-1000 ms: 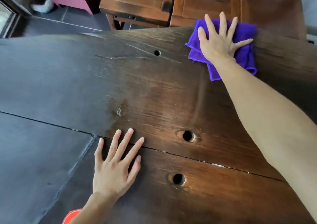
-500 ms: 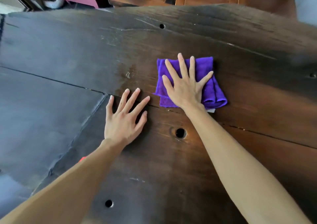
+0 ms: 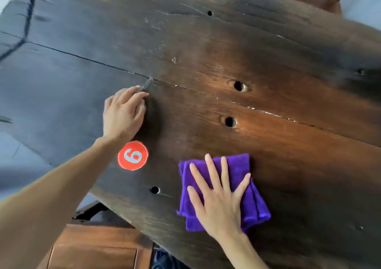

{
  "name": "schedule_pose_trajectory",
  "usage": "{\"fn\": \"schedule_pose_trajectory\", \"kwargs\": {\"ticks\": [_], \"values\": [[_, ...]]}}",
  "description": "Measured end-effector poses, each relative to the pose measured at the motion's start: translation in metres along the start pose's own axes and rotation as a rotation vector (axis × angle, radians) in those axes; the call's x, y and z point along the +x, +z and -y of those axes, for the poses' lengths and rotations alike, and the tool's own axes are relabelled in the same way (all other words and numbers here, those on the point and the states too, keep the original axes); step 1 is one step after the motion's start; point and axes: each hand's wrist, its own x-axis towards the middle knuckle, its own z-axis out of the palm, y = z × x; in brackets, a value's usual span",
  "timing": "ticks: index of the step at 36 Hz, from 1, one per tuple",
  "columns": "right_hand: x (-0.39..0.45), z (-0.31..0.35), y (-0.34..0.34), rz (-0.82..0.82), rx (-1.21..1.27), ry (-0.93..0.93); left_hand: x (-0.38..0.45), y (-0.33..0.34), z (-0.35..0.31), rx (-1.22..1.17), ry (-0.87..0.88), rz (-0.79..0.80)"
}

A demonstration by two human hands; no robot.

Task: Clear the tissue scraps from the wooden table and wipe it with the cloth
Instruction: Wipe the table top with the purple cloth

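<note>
head view
surface: dark wooden table (image 3: 268,52), cracked plank seam, round holes
room: wooden chairs (image 3: 97,248) at edges
cloth: folded purple cloth (image 3: 253,196), under right hand (image 3: 218,202), fingers spread flat
left hand (image 3: 123,114): loosely curled, on table; red disc (image 3: 133,155) beside wrist

daylight, bright | glare on table (image 3: 61,87) left | edges warped, perhaps motion-blurred

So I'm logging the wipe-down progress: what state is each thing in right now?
purple cloth: folded, flat on the table, pressed by the right hand
right hand: fingers spread, flat on the cloth
left hand: loosely curled, fingertips on the table
wooden table: no tissue scraps visible
red number disc: lying flat
</note>
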Motion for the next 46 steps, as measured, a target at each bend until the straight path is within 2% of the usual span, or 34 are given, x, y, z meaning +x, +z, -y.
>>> {"fn": "schedule_pose_trajectory", "kwargs": {"ticks": [4, 8, 16, 20, 30, 39, 46], "values": [[-0.069, 0.021, 0.015, 0.06, -0.016, 0.006, -0.015, -0.022, 0.041, 0.095, -0.11, -0.019], [-0.103, 0.033, 0.021, 0.091, -0.06, -0.01, -0.018, -0.037, 0.071, 0.179, -0.152, 0.024], [-0.076, 0.045, 0.015, 0.099, -0.026, 0.049, -0.006, -0.039, 0.101, 0.239, -0.146, 0.125], [-0.025, 0.051, 0.006, 0.093, -0.005, 0.061, 0.003, -0.032, 0.11, 0.253, -0.199, 0.162], [0.158, 0.042, -0.028, -0.073, -0.029, 0.022, 0.009, -0.025, 0.118, 0.315, -0.235, 0.179], [0.339, 0.003, -0.079, -0.119, 0.045, 0.061, 0.013, -0.034, 0.114, 0.291, -0.233, 0.19], [0.461, -0.031, -0.117, -0.157, 0.062, 0.178, 0.013, -0.031, 0.117, 0.323, -0.232, 0.192]]}}
